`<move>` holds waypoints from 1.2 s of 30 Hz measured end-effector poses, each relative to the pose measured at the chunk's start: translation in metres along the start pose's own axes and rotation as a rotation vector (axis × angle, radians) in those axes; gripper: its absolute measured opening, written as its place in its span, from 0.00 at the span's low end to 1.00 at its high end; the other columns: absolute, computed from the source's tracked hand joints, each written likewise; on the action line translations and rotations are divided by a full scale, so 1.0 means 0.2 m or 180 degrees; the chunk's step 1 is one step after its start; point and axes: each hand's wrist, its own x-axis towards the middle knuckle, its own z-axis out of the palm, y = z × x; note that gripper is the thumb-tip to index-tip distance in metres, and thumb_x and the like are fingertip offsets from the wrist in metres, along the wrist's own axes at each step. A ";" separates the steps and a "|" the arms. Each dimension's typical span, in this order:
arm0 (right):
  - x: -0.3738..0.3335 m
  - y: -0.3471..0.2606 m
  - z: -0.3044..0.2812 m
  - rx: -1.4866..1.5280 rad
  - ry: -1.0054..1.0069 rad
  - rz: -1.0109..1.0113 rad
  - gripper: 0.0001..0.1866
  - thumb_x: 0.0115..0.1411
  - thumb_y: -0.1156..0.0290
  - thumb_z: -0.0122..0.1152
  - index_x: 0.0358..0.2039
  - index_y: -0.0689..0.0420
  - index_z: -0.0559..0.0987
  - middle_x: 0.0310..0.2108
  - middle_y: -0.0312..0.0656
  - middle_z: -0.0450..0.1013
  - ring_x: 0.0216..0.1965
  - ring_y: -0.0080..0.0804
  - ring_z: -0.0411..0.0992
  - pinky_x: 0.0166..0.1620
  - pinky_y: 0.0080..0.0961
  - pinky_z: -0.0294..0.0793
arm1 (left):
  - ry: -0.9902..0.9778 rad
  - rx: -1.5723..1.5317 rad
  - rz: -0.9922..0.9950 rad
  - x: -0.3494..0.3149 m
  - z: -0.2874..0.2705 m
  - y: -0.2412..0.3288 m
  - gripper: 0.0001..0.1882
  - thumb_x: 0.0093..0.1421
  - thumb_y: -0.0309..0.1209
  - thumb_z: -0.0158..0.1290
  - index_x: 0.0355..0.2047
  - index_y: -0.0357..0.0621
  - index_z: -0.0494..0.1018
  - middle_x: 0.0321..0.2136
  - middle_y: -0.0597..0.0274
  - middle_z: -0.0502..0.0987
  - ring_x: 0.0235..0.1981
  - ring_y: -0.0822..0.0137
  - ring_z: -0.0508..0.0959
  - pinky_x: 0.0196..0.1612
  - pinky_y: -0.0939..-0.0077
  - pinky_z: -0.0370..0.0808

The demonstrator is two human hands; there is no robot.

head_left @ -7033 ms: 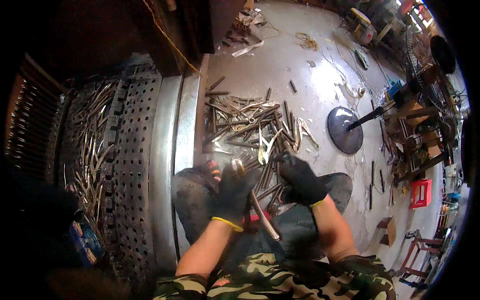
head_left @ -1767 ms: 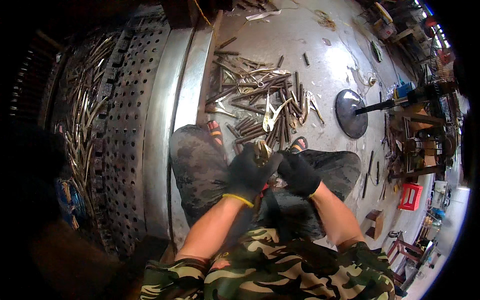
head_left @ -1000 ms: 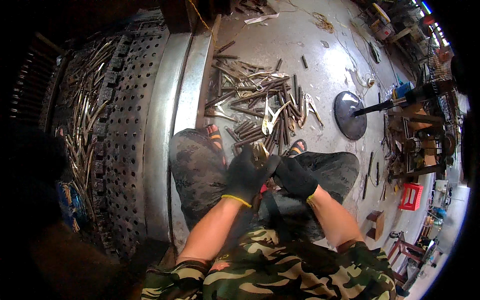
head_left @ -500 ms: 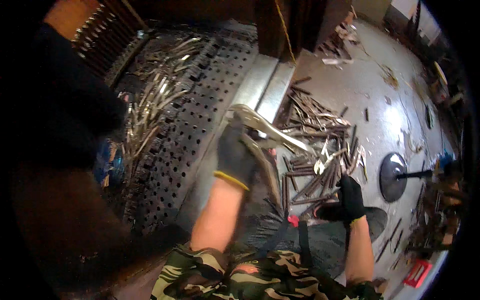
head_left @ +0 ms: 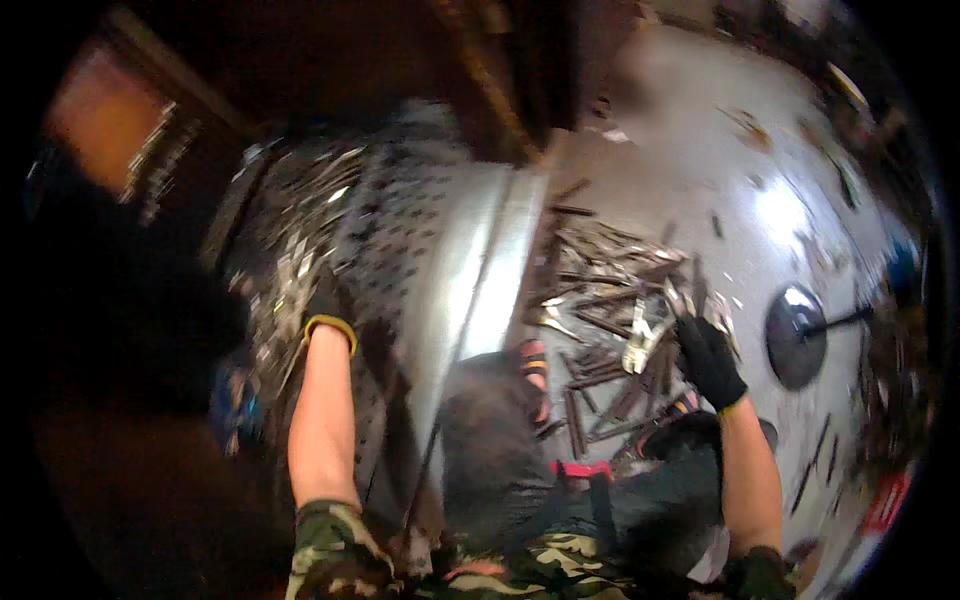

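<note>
My left hand (head_left: 328,300), in a dark glove with a yellow cuff, is stretched out over the perforated metal plate (head_left: 405,215), beside a heap of pale metal strips (head_left: 290,275). Its fingers are dark and smeared, so whether it holds anything cannot be seen. On the other side, my right hand (head_left: 710,362), in a black glove, is at the right side of a pile of dark and silvery strips (head_left: 610,290) on the floor. Its fingertips meet the ends of some strips, but blur hides whether they grip one. A bright silvery piece (head_left: 637,345) lies just left of that hand.
A smooth metal ledge (head_left: 490,260) runs between the plate and the floor pile. A round dark base with a pole (head_left: 797,335) stands at the right. My bent legs (head_left: 495,430) and sandalled foot (head_left: 535,380) are near the pile. A red object (head_left: 886,502) lies lower right.
My left hand has swung left from above the ledge to the strip heap; the long curved strip it held is no longer visible. My right hand has moved up along the floor pile.
</note>
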 end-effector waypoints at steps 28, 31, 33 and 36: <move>-0.09 0.40 -0.40 0.2611 0.1612 0.3931 0.17 0.55 0.67 0.61 0.44 0.60 0.73 0.26 0.36 0.67 0.21 0.23 0.67 0.23 0.21 0.67 | -0.2552 0.4256 -0.1484 -0.58 1.55 -2.80 0.23 0.57 0.43 0.55 0.47 0.40 0.76 0.37 0.52 0.81 0.33 0.58 0.80 0.35 0.64 0.75; -0.11 0.39 -0.39 0.2418 0.1585 0.3702 0.19 0.54 0.66 0.62 0.45 0.61 0.74 0.30 0.38 0.69 0.25 0.23 0.68 0.26 0.22 0.68 | -0.3098 0.3730 -0.1711 -0.66 1.60 -2.67 0.12 0.60 0.34 0.59 0.39 0.40 0.75 0.30 0.56 0.78 0.28 0.61 0.78 0.29 0.64 0.75; -0.07 0.37 -0.38 0.2844 0.1500 0.3802 0.17 0.57 0.65 0.62 0.43 0.60 0.74 0.30 0.37 0.70 0.26 0.22 0.67 0.28 0.23 0.68 | -0.3167 0.3615 -0.1328 -0.60 1.45 -2.74 0.17 0.59 0.39 0.60 0.40 0.38 0.75 0.30 0.56 0.79 0.30 0.60 0.80 0.32 0.65 0.76; -0.01 0.40 -0.42 0.3021 0.0761 0.3636 0.15 0.59 0.63 0.63 0.40 0.59 0.74 0.30 0.35 0.69 0.29 0.19 0.65 0.31 0.23 0.68 | -0.3745 0.4925 0.0066 -0.79 1.49 -2.47 0.50 0.47 0.69 0.55 0.54 0.34 0.69 0.46 0.37 0.77 0.48 0.48 0.78 0.44 0.54 0.75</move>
